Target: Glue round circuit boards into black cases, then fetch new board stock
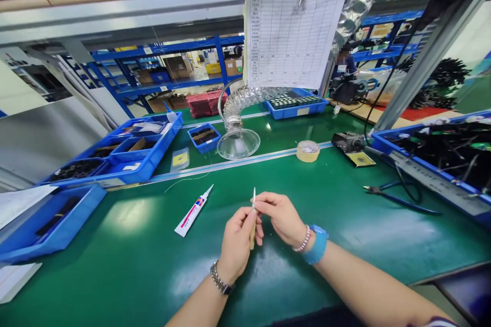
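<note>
The left hand point(236, 242) grips a stick point(252, 240) at the lower centre of the frame; the right hand point(283, 217) pinches it near its pale upper tip. A tube point(193, 214) lies on the bench point(126, 265), left of centre. Pliers point(406, 201) lie at right.

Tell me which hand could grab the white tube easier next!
Probably the left hand: it holds a thin stick, but is nearer the white tube than the right hand, which might need to cross over.
</note>
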`<control>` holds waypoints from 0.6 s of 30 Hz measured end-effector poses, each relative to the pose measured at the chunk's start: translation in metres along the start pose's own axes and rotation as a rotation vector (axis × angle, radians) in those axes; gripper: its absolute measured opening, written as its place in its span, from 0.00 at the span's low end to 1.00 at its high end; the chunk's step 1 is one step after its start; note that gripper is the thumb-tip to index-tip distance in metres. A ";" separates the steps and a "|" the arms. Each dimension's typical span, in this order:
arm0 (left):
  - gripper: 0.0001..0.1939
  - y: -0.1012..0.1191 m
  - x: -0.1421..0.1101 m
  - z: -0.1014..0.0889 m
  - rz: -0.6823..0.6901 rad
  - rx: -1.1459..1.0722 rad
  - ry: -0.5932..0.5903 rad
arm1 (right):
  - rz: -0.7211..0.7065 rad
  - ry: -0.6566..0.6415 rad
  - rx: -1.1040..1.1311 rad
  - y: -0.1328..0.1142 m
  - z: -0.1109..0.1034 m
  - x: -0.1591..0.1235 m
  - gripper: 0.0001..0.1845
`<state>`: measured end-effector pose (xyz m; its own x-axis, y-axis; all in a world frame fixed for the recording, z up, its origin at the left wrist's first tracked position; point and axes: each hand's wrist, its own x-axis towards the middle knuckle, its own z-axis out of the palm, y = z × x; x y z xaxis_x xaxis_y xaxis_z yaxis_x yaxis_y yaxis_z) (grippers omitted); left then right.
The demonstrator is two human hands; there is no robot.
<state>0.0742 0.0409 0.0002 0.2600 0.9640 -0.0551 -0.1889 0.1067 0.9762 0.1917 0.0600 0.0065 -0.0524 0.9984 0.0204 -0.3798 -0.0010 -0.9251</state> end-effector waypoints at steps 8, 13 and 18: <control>0.15 -0.005 -0.002 0.001 0.023 0.087 0.017 | -0.036 0.056 0.011 0.003 0.003 -0.003 0.05; 0.14 -0.004 -0.004 0.001 0.064 0.174 0.009 | -0.063 0.062 0.042 0.003 0.005 -0.006 0.05; 0.14 -0.003 -0.005 0.001 0.083 0.268 0.033 | -0.050 0.080 0.087 0.005 0.006 -0.007 0.05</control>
<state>0.0748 0.0357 -0.0027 0.2222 0.9747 0.0246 0.0504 -0.0367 0.9981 0.1845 0.0524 0.0041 0.0413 0.9986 0.0316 -0.4589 0.0470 -0.8872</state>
